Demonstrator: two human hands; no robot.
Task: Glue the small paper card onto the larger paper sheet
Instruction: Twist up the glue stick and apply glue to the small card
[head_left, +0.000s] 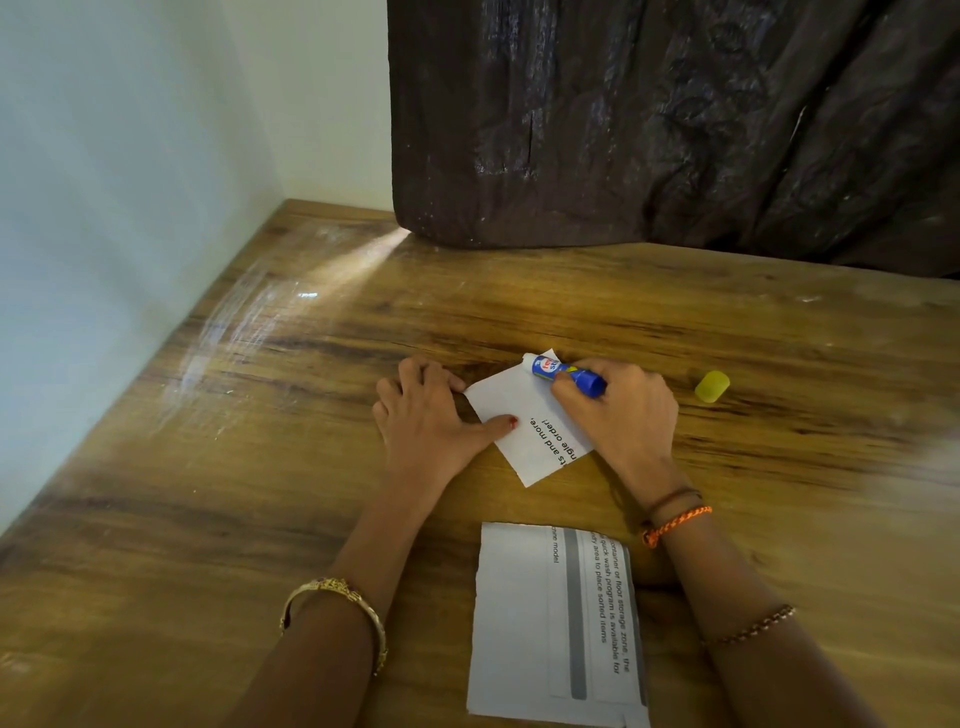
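A small white paper card (524, 415) with printed words lies tilted on the wooden table. My left hand (431, 415) presses flat on its left corner, thumb on the paper. My right hand (618, 410) grips a blue glue stick (566, 375), uncapped, whose tip rests on the card's far corner. The larger paper sheet (519, 623), white with grey bars and text, lies closer to me between my forearms, apart from the card.
The glue stick's yellow cap (712, 386) lies on the table to the right of my right hand. A dark brown curtain (675, 130) hangs along the table's far edge. A pale wall (104, 208) borders the left side of the table (208, 467).
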